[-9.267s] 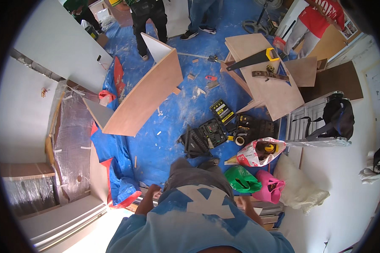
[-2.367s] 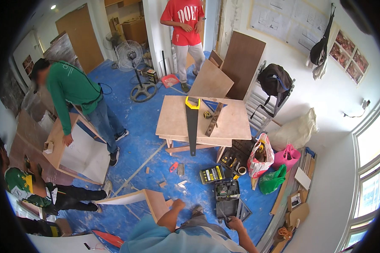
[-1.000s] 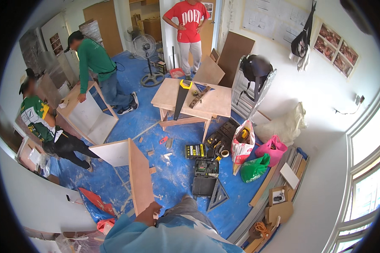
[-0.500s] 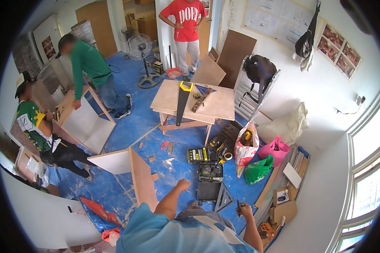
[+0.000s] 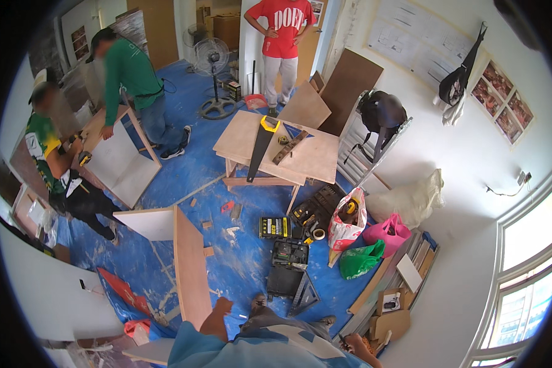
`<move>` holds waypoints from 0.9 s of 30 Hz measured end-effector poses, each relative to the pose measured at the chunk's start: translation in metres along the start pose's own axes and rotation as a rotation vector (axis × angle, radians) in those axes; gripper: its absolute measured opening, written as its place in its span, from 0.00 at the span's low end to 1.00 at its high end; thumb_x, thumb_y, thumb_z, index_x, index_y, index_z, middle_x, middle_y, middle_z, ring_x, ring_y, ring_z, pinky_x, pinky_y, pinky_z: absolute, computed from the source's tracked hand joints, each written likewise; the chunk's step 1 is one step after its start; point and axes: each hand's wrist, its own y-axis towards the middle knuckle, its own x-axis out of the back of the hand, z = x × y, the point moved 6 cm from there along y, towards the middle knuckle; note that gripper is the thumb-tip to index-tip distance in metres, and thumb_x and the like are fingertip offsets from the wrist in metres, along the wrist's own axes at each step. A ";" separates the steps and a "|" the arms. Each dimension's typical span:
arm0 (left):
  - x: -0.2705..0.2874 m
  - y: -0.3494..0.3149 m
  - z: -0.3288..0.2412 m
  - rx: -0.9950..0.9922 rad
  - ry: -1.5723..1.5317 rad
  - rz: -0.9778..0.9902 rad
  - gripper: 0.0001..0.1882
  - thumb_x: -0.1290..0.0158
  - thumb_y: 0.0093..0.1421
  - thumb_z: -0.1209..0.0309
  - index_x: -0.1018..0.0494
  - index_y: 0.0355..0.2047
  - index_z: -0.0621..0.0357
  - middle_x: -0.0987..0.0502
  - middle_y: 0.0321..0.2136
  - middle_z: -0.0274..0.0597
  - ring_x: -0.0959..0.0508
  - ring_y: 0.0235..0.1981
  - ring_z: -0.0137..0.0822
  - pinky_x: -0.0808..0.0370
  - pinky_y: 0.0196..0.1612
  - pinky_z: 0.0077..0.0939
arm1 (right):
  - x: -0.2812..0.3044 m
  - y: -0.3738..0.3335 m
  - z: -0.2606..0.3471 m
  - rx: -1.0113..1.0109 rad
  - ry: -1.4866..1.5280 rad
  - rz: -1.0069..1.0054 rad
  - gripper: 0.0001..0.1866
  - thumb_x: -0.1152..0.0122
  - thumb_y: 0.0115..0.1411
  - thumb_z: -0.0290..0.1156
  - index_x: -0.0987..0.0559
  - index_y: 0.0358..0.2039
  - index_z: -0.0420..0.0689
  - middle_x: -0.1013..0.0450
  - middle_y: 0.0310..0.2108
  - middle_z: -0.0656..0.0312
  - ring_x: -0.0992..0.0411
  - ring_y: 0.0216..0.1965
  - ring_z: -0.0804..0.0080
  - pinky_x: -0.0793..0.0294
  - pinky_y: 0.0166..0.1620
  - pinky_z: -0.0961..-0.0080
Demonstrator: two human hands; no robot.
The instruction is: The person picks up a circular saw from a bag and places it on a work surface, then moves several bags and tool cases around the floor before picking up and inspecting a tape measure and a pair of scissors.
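My left hand (image 5: 222,305) hangs low in front of my body, just right of a plywood panel (image 5: 191,264) with a pale edge. Its fingers look curled, and nothing shows in them. Down by my right side, my right hand (image 5: 356,345) is closed around a slim dark tool (image 5: 343,339) with a thin pointed end; its exact kind is too small to make out. My shoes stand on the blue floor sheet, near an opened black tool case (image 5: 283,281) and a black triangular square (image 5: 305,294). Neither hand touches these.
Ahead, a plywood worktable (image 5: 239,132) bears a handsaw (image 5: 262,147) and a spirit level (image 5: 290,148). Bags (image 5: 348,224) and boards (image 5: 409,272) line the right. Two people handle a cabinet frame (image 5: 119,162) at left; another person (image 5: 281,49) stands behind the table. Offcuts litter the floor.
My left hand has dropped back toward my body and left, near the panel's end. My right hand has lowered, still with the slim tool. The whole view has shifted slightly.
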 end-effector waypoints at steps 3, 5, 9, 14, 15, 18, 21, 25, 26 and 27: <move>-0.016 -0.029 0.038 0.142 -0.216 -0.110 0.11 0.46 0.58 0.65 0.26 0.32 0.62 0.22 0.24 0.48 0.20 0.22 0.43 0.22 0.25 0.45 | 0.030 -0.007 -0.028 -0.034 -0.076 0.020 0.08 0.37 0.56 0.29 0.18 0.28 0.36 0.25 0.19 0.57 0.26 0.19 0.70 0.30 0.20 0.72; -0.017 -0.046 0.053 0.175 -0.294 -0.204 0.11 0.46 0.58 0.66 0.26 0.33 0.63 0.23 0.25 0.49 0.20 0.23 0.45 0.22 0.27 0.47 | 0.052 0.016 -0.030 0.069 -0.099 0.045 0.08 0.35 0.54 0.31 0.17 0.28 0.39 0.24 0.20 0.59 0.25 0.22 0.71 0.28 0.22 0.73; -0.071 -0.082 0.035 0.181 -0.309 -0.360 0.11 0.48 0.58 0.67 0.27 0.33 0.64 0.23 0.26 0.49 0.20 0.24 0.45 0.22 0.30 0.52 | 0.108 0.101 -0.037 0.199 -0.148 0.044 0.10 0.39 0.58 0.37 0.17 0.27 0.44 0.25 0.17 0.61 0.28 0.15 0.72 0.32 0.19 0.74; -0.201 -0.098 -0.041 0.129 -0.400 -0.123 0.08 0.47 0.55 0.68 0.24 0.30 0.59 0.22 0.25 0.47 0.21 0.20 0.40 0.23 0.27 0.47 | 0.160 0.139 0.020 0.493 -0.169 0.085 0.10 0.49 0.58 0.25 0.20 0.27 0.35 0.26 0.18 0.56 0.28 0.14 0.69 0.32 0.15 0.76; -0.212 -0.101 -0.055 0.052 -0.315 -0.094 0.10 0.45 0.54 0.65 0.23 0.31 0.59 0.22 0.26 0.45 0.21 0.22 0.38 0.22 0.27 0.42 | 0.164 0.138 0.036 0.530 -0.169 0.103 0.09 0.48 0.58 0.25 0.21 0.27 0.36 0.26 0.18 0.57 0.29 0.14 0.69 0.32 0.15 0.76; -0.275 -0.121 -0.117 -0.121 -0.260 -0.062 0.15 0.44 0.57 0.60 0.24 0.37 0.58 0.21 0.28 0.44 0.19 0.26 0.38 0.22 0.28 0.39 | 0.173 0.135 0.032 0.508 -0.063 0.065 0.08 0.47 0.58 0.25 0.21 0.26 0.36 0.27 0.17 0.57 0.29 0.14 0.69 0.31 0.15 0.76; -0.328 -0.150 -0.185 -0.200 -0.183 0.117 0.17 0.43 0.56 0.59 0.23 0.39 0.57 0.21 0.30 0.44 0.20 0.27 0.38 0.22 0.28 0.37 | 0.202 0.164 0.019 0.497 -0.041 0.082 0.06 0.44 0.56 0.24 0.21 0.27 0.36 0.27 0.17 0.57 0.30 0.13 0.68 0.31 0.15 0.73; -0.321 -0.175 -0.196 -0.174 -0.104 0.194 0.19 0.41 0.54 0.57 0.22 0.41 0.56 0.21 0.29 0.41 0.20 0.27 0.37 0.23 0.26 0.36 | 0.194 0.165 -0.011 0.505 -0.314 0.054 0.05 0.40 0.55 0.24 0.21 0.27 0.35 0.28 0.16 0.56 0.30 0.13 0.68 0.34 0.14 0.70; -0.302 -0.174 -0.194 -0.194 -0.070 0.148 0.19 0.41 0.54 0.57 0.22 0.42 0.55 0.21 0.29 0.41 0.20 0.27 0.37 0.23 0.26 0.36 | 0.197 0.161 -0.011 0.477 -0.244 0.091 0.05 0.40 0.56 0.24 0.21 0.26 0.35 0.29 0.16 0.56 0.31 0.13 0.68 0.34 0.14 0.70; -0.284 -0.175 -0.184 -0.221 -0.188 -0.009 0.18 0.41 0.54 0.58 0.22 0.41 0.54 0.21 0.28 0.40 0.20 0.27 0.37 0.23 0.26 0.37 | 0.197 0.161 -0.025 0.436 -0.175 0.129 0.05 0.40 0.56 0.24 0.21 0.26 0.35 0.29 0.16 0.56 0.31 0.13 0.67 0.35 0.14 0.70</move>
